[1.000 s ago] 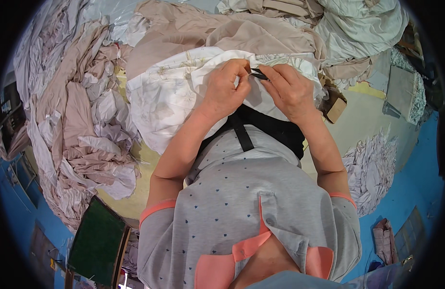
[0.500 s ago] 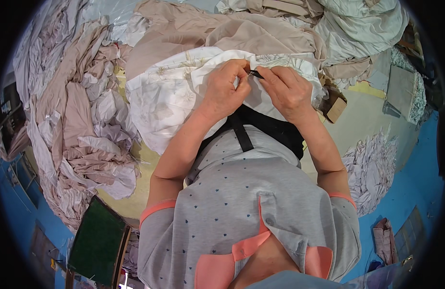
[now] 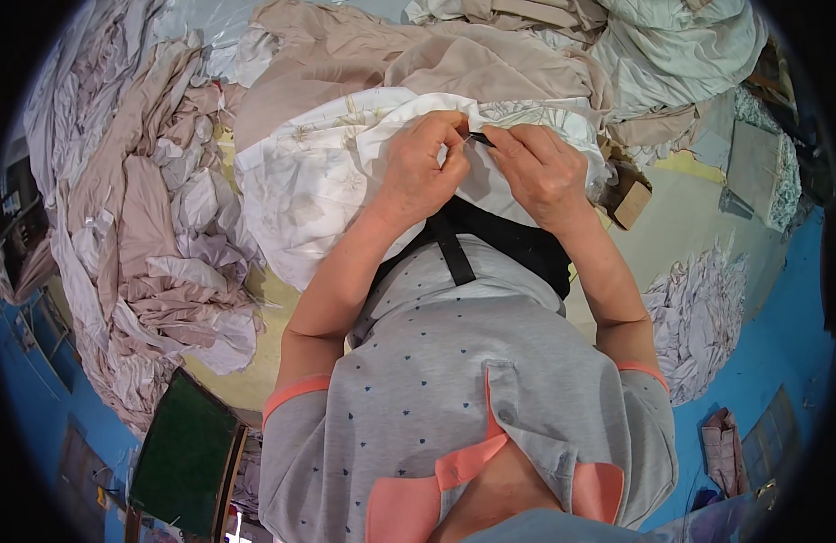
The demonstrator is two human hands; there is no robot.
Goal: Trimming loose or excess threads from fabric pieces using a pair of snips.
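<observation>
Our left hand (image 3: 427,167) pinches the white cloth (image 3: 318,181); our right hand (image 3: 540,172) grips a small dark tool (image 3: 481,138). Trimming looks underway, heaps (image 3: 156,226) remain.

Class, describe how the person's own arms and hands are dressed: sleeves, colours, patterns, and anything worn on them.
The left hand and right hand are bare, with no gloves. Both forearms are uncovered. The short sleeves belong to a grey top dotted with small dark blue marks, each sleeve ending in a coral-pink cuff. No watch or bracelet shows at the wrists; rings cannot be made out.
</observation>
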